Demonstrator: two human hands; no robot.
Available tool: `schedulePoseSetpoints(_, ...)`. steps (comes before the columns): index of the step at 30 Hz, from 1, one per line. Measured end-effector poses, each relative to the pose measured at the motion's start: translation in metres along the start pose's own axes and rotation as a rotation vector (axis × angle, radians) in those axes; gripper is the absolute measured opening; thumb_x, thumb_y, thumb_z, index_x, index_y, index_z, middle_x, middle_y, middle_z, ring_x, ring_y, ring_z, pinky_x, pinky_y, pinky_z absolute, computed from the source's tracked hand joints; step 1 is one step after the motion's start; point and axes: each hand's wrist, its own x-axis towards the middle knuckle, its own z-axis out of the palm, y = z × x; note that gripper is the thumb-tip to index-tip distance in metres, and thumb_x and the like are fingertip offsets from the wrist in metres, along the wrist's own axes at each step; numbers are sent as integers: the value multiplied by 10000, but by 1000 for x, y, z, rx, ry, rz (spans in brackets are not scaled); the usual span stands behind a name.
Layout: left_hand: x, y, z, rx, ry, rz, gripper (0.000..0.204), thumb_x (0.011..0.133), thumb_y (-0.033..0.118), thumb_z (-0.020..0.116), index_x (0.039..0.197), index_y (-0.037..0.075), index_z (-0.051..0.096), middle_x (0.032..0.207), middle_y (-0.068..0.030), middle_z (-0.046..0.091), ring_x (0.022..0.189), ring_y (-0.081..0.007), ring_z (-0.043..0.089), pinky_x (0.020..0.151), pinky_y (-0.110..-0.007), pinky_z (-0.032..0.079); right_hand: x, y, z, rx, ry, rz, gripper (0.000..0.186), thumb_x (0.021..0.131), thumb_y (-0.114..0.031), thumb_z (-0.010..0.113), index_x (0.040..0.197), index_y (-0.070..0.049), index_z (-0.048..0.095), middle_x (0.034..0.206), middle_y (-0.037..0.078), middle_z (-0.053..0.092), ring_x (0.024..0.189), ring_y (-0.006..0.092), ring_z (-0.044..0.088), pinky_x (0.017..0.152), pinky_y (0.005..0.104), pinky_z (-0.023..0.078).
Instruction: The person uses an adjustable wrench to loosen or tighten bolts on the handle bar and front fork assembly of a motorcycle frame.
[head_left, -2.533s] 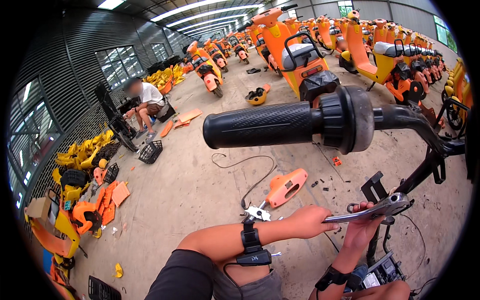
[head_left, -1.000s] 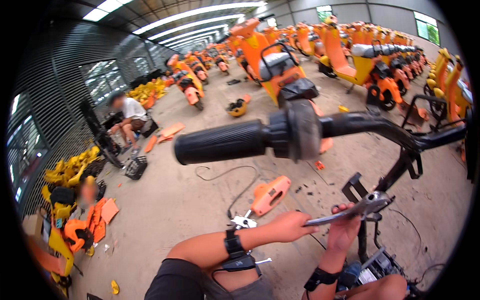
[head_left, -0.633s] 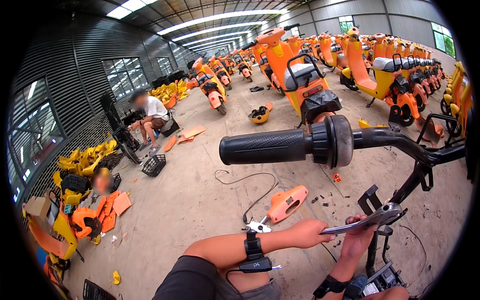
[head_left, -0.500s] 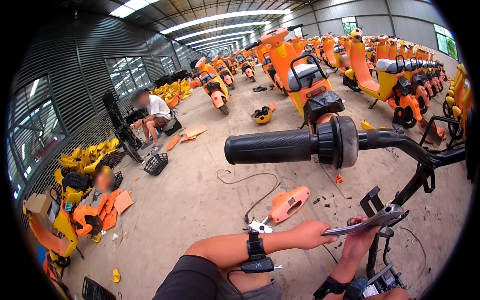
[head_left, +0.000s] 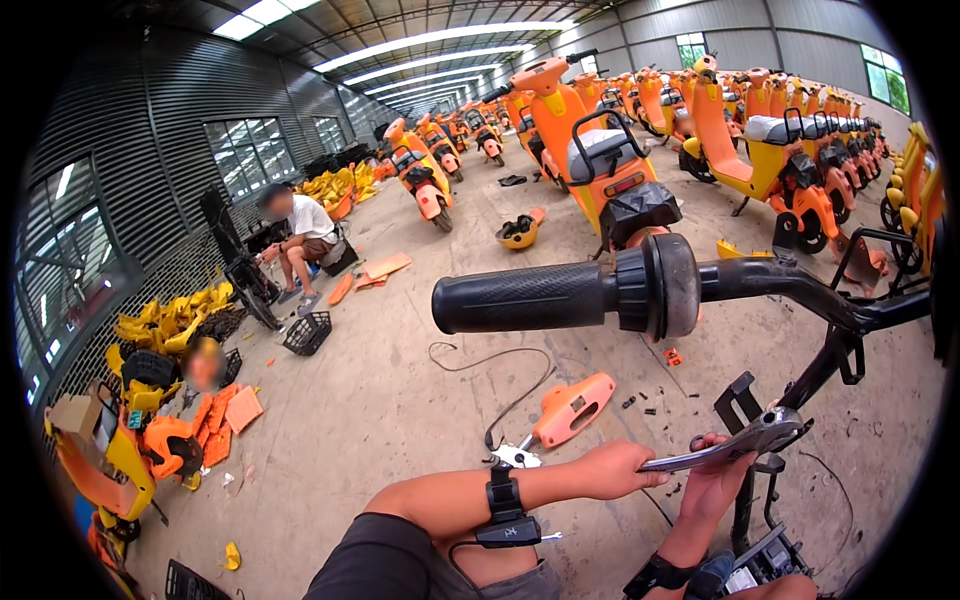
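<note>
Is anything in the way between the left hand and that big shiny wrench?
Nothing visible: the left hand grips the wrench by its handle end directly. The black handlebar grip shows higher in the picture, not between them.

dark sleeve (head_left: 365,555), black wrist straps (head_left: 503,492), grey shorts (head_left: 525,587)

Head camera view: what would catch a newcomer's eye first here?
Likely the black handlebar grip, looming across the centre, with its bar running off to the right. Just below, at lower right, the left hand grips the handle end of a silver wrench and the right hand holds it nearer the head. Behind, orange-and-yellow scooters fill the upper right.
</note>
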Motion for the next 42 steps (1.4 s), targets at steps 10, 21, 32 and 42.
schedulePoseSetpoints(10,-4,-8,-1,-7,15,-1,460,883,475,555,839,18,584,688,-156,571,683,-338,578,611,-426,427,-4,6,4,-34,4,2,566,883,-549,511,1027,-5,574,916,117,637,852,221,578,768,339,457)
schedulePoseSetpoints(21,-1,-18,8,58,57,11,412,870,450,600,848,39,614,689,-140,608,661,-272,612,608,-381,452,-4,4,-1,-57,-9,73,598,851,-568,539,1138,-44,512,936,137,658,891,230,621,799,365,482)
schedulePoseSetpoints(32,-3,16,0,-96,-40,-193,274,899,265,611,791,17,567,616,9,474,600,-90,425,553,-288,388,-7,-9,11,60,-21,140,537,845,-504,586,1066,-15,567,943,114,653,923,254,633,834,379,499)
schedulePoseSetpoints(42,2,7,2,-92,-6,-224,251,913,238,595,802,21,534,628,38,432,609,-69,387,539,-262,359,-1,-14,15,24,-36,191,575,798,-548,605,1027,-21,581,926,91,646,914,236,630,832,376,501)
